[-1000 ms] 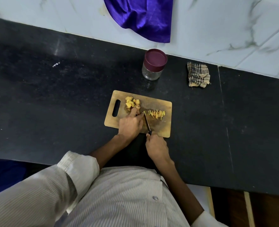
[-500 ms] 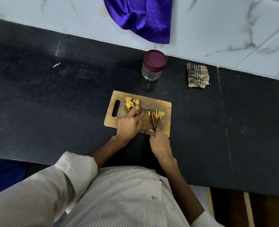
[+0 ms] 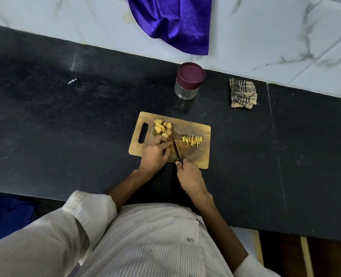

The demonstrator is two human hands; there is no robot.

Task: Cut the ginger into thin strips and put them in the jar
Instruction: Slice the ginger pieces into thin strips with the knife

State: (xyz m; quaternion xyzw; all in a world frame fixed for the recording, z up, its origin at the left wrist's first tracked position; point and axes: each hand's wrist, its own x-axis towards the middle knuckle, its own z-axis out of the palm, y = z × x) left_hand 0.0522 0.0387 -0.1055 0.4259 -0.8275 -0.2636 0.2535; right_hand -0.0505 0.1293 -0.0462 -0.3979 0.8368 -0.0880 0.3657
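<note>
- One wooden cutting board point(image 3: 193, 156), rectangular with rounded corners and an oblong handle slot at its left end, lies at the centre of the frame on a black speckled stone counter point(image 3: 65, 126).
- Two groups of ginger sit on the board: a heap of chunky yellow pieces point(image 3: 163, 127) at its upper left, and a loose row of thin pale strips point(image 3: 192, 140) at its right; the strips are too small to count.
- One knife point(image 3: 176, 149), narrow dark blade and black handle, slants across the board's middle, its tip near the chunks.
- The right hand point(image 3: 191, 177) has its fingers wrapped round the knife handle.
- The left hand point(image 3: 155, 154) rests on the board beside the blade, fingers curled; whether a piece lies beneath them cannot be told.
- One jar point(image 3: 187, 84), clear glass, round, with a maroon lid on, stands above the board, apart from it.
- One crumpled checked cloth point(image 3: 243, 92) lies at the right of the jar.
- One glossy purple fabric point(image 3: 171, 21) hangs over the white marbled wall at the upper centre.
</note>
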